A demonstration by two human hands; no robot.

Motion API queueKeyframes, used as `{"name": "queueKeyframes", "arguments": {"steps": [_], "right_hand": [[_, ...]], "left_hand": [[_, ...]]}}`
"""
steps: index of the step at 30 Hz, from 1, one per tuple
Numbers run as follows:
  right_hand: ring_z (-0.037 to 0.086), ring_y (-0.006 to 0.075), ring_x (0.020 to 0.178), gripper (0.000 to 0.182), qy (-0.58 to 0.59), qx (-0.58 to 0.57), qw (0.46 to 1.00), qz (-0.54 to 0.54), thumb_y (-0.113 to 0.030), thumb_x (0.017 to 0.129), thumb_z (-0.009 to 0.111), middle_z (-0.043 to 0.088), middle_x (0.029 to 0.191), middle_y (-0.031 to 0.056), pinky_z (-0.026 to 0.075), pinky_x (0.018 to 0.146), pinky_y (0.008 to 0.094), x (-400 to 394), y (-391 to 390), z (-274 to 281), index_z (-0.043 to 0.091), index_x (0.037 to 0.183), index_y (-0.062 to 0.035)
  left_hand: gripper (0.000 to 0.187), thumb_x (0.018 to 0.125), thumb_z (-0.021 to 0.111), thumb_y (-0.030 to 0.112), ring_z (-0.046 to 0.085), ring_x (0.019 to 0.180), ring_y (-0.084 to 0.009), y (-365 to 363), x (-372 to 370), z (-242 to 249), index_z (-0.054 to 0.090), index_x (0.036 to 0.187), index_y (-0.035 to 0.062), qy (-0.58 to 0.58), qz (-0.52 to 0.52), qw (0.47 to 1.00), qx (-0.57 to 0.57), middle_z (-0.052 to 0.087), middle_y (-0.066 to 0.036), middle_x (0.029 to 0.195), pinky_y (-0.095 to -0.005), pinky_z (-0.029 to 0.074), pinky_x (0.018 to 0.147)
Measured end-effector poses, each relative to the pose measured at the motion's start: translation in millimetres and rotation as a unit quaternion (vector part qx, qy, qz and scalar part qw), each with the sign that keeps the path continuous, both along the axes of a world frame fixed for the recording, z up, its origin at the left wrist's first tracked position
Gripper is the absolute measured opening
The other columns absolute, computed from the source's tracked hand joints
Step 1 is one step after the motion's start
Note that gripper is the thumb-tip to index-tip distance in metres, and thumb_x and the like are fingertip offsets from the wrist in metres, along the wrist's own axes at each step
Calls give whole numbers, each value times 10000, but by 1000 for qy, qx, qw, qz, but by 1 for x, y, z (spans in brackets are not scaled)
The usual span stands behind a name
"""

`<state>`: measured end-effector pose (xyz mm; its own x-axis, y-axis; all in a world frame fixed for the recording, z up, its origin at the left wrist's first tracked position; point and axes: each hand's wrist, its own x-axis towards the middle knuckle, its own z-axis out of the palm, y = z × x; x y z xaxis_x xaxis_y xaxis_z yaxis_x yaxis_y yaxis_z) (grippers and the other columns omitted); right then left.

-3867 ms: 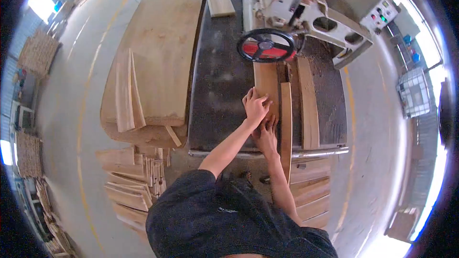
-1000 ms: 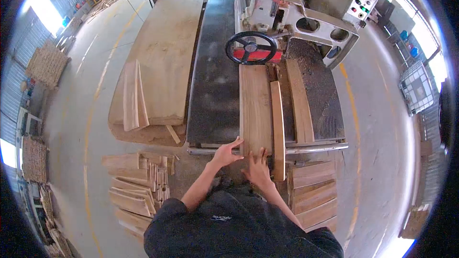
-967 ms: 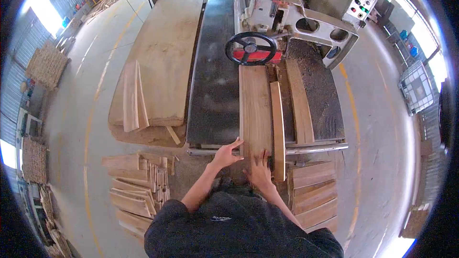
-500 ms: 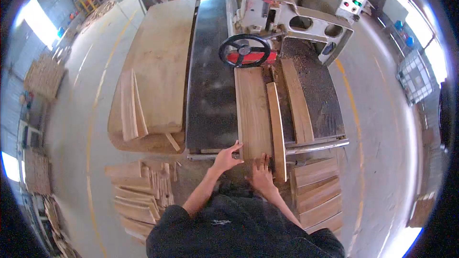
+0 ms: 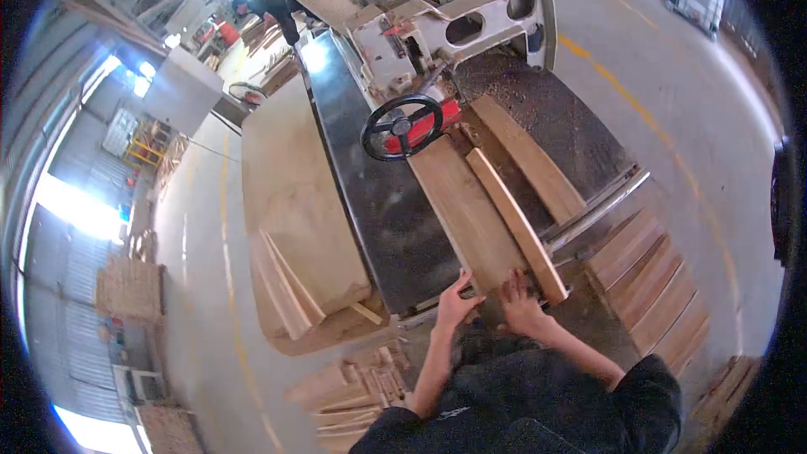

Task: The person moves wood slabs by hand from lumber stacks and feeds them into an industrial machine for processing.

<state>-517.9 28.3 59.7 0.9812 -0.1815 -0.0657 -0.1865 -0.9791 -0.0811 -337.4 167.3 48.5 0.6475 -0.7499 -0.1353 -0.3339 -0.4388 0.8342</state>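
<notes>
A wide wooden board [image 5: 466,210] lies on the dark machine table [image 5: 382,227], its far end by the black handwheel [image 5: 401,126]. At the board's near left corner is my left hand [image 5: 457,301], thumb and fingers around the edge. My right hand [image 5: 519,307] lies on the near end with its fingers spread, pressing the top face. Just right of the board runs a narrow wooden strip [image 5: 517,223]. Farther right, another plank [image 5: 530,160] rests on the machine.
A wooden side table [image 5: 294,202] with thin offcuts [image 5: 290,286] stands left. Stacked boards [image 5: 651,286] are at the lower right, piled offcuts [image 5: 357,391] at the lower left. Another person [image 5: 282,17] is at the machine's far end.
The view has turned and tilted, so the machine now appears slanted and the other person shows more. Both hands remain at the board's near end.
</notes>
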Motion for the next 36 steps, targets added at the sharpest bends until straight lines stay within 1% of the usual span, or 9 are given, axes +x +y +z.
{"name": "queueKeyframes", "arguments": {"steps": [5, 12, 17, 21, 25, 27, 30, 32, 36], "right_hand": [[92, 619, 1453, 1123, 51, 130, 990, -10, -643, 736, 751, 102, 1543, 452, 442, 1032, 632, 1, -3, 2, 351, 1453, 122], [130, 574, 1470, 964, -3, 135, 990, -41, -645, 882, 603, 173, 1543, 428, 417, 1069, 614, 7, -2, 22, 392, 1424, 124], [139, 575, 1467, 883, 4, 122, 991, -46, -607, 926, 574, 168, 1556, 411, 358, 1114, 613, 52, -18, 3, 403, 1435, 94], [93, 592, 1465, 864, 18, 126, 990, -57, -594, 944, 562, 135, 1553, 433, 278, 1155, 625, 112, -37, 4, 396, 1430, 100], [21, 609, 1460, 902, 49, 238, 967, -83, -605, 970, 515, 101, 1531, 476, 185, 1201, 596, 179, -50, 45, 338, 1451, 137], [28, 621, 1452, 888, 63, 107, 990, -71, -589, 983, 506, 130, 1521, 480, 168, 1204, 601, 201, -50, 32, 331, 1440, 151], [-20, 623, 1450, 897, 48, 90, 994, -44, -583, 983, 523, 50, 1546, 463, 124, 1205, 623, 231, -61, 33, 268, 1485, 115], [-62, 608, 1457, 906, 59, 97, 993, -38, -589, 974, 537, -10, 1555, 454, 110, 1212, 615, 251, -80, 19, 258, 1495, 98], [-84, 602, 1459, 913, 51, 76, 996, -20, -601, 964, 547, -36, 1553, 458, 82, 1220, 603, 285, -111, -1, 255, 1506, 74]], "left_hand": [[861, 705, 875, 131, 495, 1373, -214, -4, -5, 14, 494, 1477, 99, 57, 12, 998, -6, 416, -171, 1551, -335, 458, 1057], [871, 687, 886, 122, 572, 1291, -200, -10, 2, 13, 502, 1469, 113, 35, 7, 998, 45, 452, -165, 1515, -304, 504, 976], [855, 651, 892, 207, 576, 1238, -343, -23, 48, 4, 551, 1430, 123, -74, -18, 996, 41, 532, -195, 1415, -407, 513, 996], [778, 702, 837, 228, 657, 1114, -349, -50, 99, 25, 563, 1425, 142, -40, 27, 999, 15, 635, -182, 1308, -428, 532, 944], [636, 732, 753, 209, 708, 874, -362, -68, 152, -11, 622, 1352, 158, -234, 30, 969, -78, 721, -127, 1124, -468, 573, 766], [592, 768, 732, 273, 710, 875, -365, -70, 175, 6, 621, 1346, 210, -167, 0, 986, 8, 715, -139, 1136, -471, 578, 762], [549, 778, 714, 282, 694, 956, -375, -53, 194, 3, 635, 1312, 187, -129, 91, 987, -9, 700, -158, 1153, -490, 561, 804], [453, 747, 698, 198, 632, 1079, -402, -26, 219, 14, 652, 1193, 132, -324, 232, 908, -132, 648, -196, 1237, -496, 550, 800], [301, 806, 659, 233, 638, 956, -374, 133, 281, 53, 649, 1061, 74, -269, 437, 858, 18, 654, -207, 1143, -478, 528, 847]]}}
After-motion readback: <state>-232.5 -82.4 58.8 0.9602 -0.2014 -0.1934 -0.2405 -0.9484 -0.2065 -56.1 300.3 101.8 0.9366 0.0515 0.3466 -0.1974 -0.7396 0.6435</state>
